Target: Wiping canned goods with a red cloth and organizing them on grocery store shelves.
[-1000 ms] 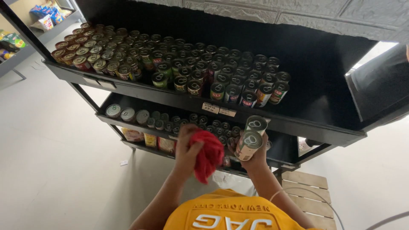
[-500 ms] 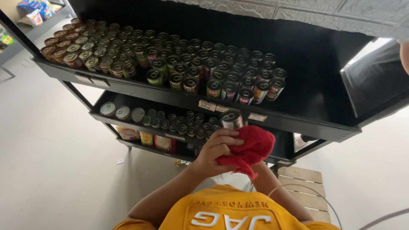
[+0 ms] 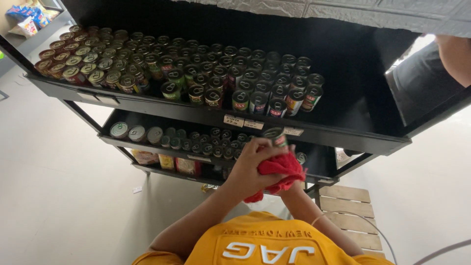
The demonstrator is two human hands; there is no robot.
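Note:
My left hand (image 3: 252, 164) presses a red cloth (image 3: 279, 174) around a small tin can (image 3: 275, 137) in front of my chest. The can's silver top and part of its label stick out above the cloth. My right hand (image 3: 289, 185) is almost wholly hidden under the cloth and holds the can from below. Both hands are level with the front edge of the black shelf (image 3: 196, 113), just below its price tags (image 3: 243, 121).
The black shelf's top tier carries several rows of cans (image 3: 196, 73). A lower tier (image 3: 162, 147) holds more cans and boxed goods. A wooden pallet (image 3: 351, 213) lies on the floor at right. Another person's arm (image 3: 454, 51) shows at the upper right.
The can was held bare in my right hand with the cloth in my left beside it. The cloth has since moved over the can and now wraps it.

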